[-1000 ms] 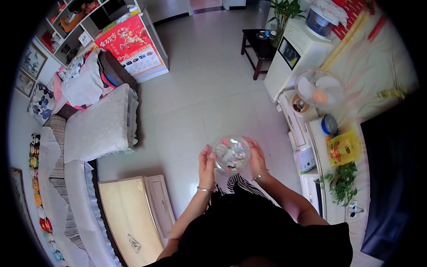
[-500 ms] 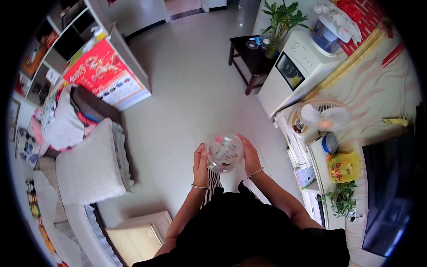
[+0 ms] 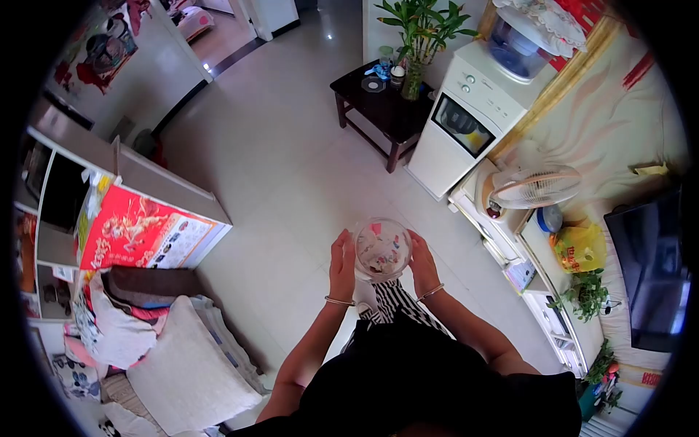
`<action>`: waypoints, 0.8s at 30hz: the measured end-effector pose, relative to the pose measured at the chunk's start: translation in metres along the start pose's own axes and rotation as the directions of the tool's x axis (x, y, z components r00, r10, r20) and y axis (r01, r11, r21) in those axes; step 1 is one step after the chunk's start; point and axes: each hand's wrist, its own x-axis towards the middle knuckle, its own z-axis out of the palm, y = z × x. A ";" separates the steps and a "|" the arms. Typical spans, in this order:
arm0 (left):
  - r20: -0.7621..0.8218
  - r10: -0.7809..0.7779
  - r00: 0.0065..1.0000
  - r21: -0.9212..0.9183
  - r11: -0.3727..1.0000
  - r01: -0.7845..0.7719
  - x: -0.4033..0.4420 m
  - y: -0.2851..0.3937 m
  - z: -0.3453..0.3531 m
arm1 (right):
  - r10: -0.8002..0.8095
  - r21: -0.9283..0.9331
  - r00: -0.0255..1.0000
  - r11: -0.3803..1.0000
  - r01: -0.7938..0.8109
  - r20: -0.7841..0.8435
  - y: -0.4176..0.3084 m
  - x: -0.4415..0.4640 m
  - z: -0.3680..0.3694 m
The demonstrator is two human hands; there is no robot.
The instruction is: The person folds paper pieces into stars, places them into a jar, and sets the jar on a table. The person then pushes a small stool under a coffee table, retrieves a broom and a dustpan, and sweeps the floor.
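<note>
A round clear container [image 3: 382,249] is held in front of my body at about waist height. Inside it lie whitish scraps with pink, red and blue bits, too small to name. My left hand [image 3: 342,264] is wrapped against its left side, and my right hand [image 3: 422,262] grips the opposite side. A silver bangle circles each wrist. Below the container, striped trousers [image 3: 397,300] and part of a light shoe show.
To the left are a sofa [image 3: 186,368] and a shelf unit with a red poster [image 3: 138,229]. A dark low table [image 3: 386,109] with a plant, a white water dispenser [image 3: 466,102], a fan [image 3: 535,186] and a TV cabinet [image 3: 535,277] line the right. Tiled floor [image 3: 269,167] stretches ahead.
The view has turned left and moved forward; a doorway and more wall now show at upper left. Both hands still hold the container, which sits slightly further right in view.
</note>
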 end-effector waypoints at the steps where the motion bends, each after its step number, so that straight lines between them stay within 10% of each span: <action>1: 0.006 -0.003 1.000 0.010 1.000 0.003 0.017 0.006 0.000 | -0.014 -0.004 1.000 1.000 0.014 0.014 -0.001 0.020 0.006; 14: -0.201 -0.062 0.978 -0.070 0.996 0.049 0.222 0.059 -0.068 | 0.001 -0.124 0.982 0.992 0.023 0.187 -0.044 0.242 0.131; 18: -0.075 -0.013 0.997 0.040 0.999 0.016 0.292 0.069 -0.084 | -0.236 -0.270 0.965 0.928 0.258 0.113 -0.051 0.289 0.150; 24: 0.303 -0.074 0.950 0.035 0.997 0.067 0.394 0.056 -0.103 | -0.057 0.030 0.974 0.997 0.065 -0.220 -0.092 0.289 0.202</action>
